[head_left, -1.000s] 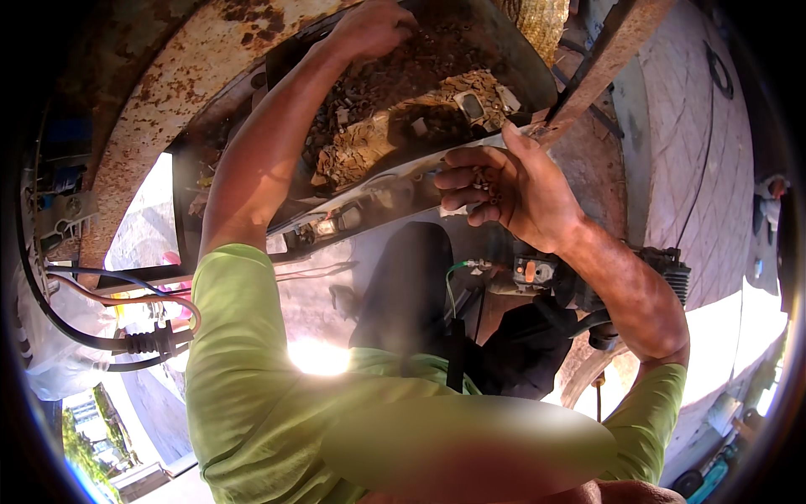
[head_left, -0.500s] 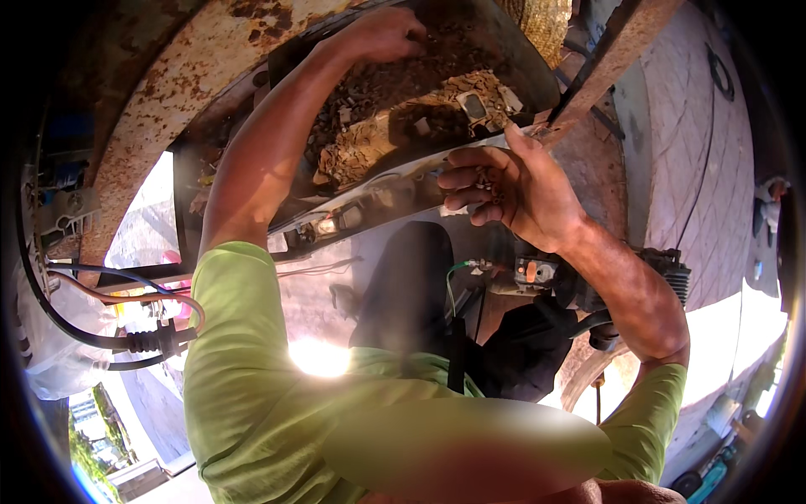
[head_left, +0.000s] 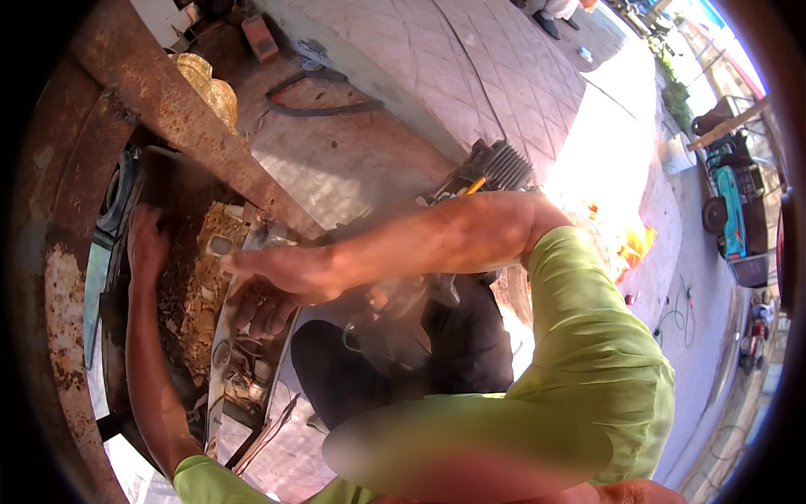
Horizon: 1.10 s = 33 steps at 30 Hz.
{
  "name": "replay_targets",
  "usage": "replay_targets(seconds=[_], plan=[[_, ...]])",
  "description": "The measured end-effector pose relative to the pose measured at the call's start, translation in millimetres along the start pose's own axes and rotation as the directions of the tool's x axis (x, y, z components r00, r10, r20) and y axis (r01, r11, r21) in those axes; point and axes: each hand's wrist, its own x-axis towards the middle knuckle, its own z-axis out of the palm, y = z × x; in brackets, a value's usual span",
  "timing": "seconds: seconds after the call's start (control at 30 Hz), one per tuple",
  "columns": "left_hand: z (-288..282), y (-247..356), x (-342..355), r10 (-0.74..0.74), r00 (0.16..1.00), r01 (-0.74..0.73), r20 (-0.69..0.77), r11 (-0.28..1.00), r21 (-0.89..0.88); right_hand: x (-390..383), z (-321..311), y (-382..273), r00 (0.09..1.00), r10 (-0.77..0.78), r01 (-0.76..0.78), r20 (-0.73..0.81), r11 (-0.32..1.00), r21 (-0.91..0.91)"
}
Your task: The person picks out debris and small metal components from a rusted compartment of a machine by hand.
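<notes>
My left hand (head_left: 148, 239) is inside a dark metal box (head_left: 158, 172) at the left, its fingers curled in shadow among rusty debris (head_left: 206, 294); what they hold is hidden. My right hand (head_left: 281, 286) is by the box's near rim (head_left: 222, 349), with thumb forward and fingers curled downward, their contents out of sight. A small pale piece (head_left: 219, 245) lies in the debris close to the right thumb. A rusty beam (head_left: 185, 134) slants over the box's far end.
A finned engine (head_left: 508, 164) stands beyond my right arm. A red brick (head_left: 260, 39) and a black rubber loop (head_left: 285, 105) lie on the ground. A person's legs (head_left: 554, 13) show at the top. A white bucket (head_left: 676, 155) and turquoise vehicle (head_left: 726, 210) are at the right.
The view has swung right, bringing more paving and the vehicle in. My right hand, earlier showing small rusty bits in its palm, has turned over. My left hand stays in the box.
</notes>
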Motion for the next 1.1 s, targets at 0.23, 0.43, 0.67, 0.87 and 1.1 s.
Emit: replay_targets(seconds=[0.23, 0.43, 0.67, 0.87, 1.1], plan=[[8.5, -11.3, 5.2, 0.025, 1.000, -0.024, 0.012, 0.998, -0.058, -2.5, 2.5, 2.5, 0.999, -0.010, 0.010, -0.036, 1.000, -0.006], [26.7, -41.0, 0.5, 0.151, 0.986, -0.151, -0.076, 0.988, 0.004, -6.2, 3.1, 1.4, 1.000, 0.006, -0.007, 0.016, 0.999, 0.050], [20.5, -33.5, 1.5, 0.142, 0.988, -0.145, -0.060, 0.988, -0.061, -1.5, 3.6, 5.5, 0.998, -0.056, 0.057, 0.021, 0.998, -0.031], [12.9, -25.5, 0.1, 0.154, 0.986, -0.157, -0.058, 0.986, -0.056, 4.1, 0.1, 9.1, 0.997, -0.060, 0.061, 0.047, 0.998, -0.015], [-11.4, 1.0, 7.2, 0.034, 0.999, -0.041, -0.037, 0.979, -0.197, 1.7, 0.1, 8.0, 0.997, -0.054, 0.056, 0.047, 0.998, -0.034]])
